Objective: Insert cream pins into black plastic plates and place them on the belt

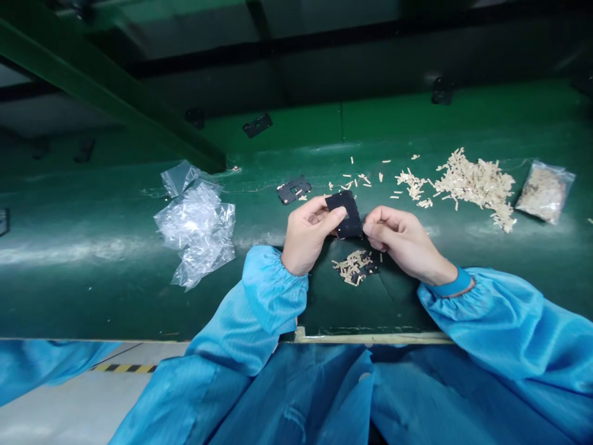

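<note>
My left hand grips a flat black plastic part with a rectangular opening, thumb on its face. At the part's right edge, my right hand has thumb and forefinger pinched together; whatever is between those fingertips is too small to make out. Below the hands lies a small heap of beige strips mixed with black bits. Behind my left hand, a similar black part rests flat on the green bench.
Crumpled clear plastic bags lie to the left. On the right are a large pile of beige strips and a filled clear bag. A green beam slants overhead at the left. Another person's blue sleeve shows lower left.
</note>
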Action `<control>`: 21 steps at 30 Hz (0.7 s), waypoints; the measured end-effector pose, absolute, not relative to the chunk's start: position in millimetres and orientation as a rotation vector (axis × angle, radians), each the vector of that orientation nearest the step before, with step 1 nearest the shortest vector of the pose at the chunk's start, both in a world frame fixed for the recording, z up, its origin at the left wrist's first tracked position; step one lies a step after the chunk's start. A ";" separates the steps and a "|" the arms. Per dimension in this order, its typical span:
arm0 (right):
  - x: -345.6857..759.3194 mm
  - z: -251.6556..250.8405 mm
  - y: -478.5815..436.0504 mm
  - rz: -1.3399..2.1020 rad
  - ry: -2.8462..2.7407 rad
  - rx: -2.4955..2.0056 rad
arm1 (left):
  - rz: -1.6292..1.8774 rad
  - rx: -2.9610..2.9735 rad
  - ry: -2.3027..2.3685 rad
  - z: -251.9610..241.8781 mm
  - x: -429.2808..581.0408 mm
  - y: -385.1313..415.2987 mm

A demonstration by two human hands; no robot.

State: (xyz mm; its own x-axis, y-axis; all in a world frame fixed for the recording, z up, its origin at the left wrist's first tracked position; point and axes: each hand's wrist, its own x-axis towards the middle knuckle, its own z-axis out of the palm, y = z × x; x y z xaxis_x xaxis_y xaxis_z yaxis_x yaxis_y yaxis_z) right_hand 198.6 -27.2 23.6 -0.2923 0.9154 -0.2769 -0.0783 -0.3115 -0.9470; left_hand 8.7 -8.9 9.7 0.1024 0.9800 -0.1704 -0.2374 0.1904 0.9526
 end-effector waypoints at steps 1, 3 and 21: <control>198.8 22.7 -27.5 1.707 -1.148 -1.175 | 1.123 0.933 1.052 9.7 8.9 -9.2; 199.1 21.8 -27.9 1.715 -1.132 -1.163 | 1.119 0.929 1.053 9.6 9.4 -9.6; 197.4 24.9 -29.3 1.934 -0.987 -0.932 | 1.033 0.681 0.899 16.5 11.8 -11.7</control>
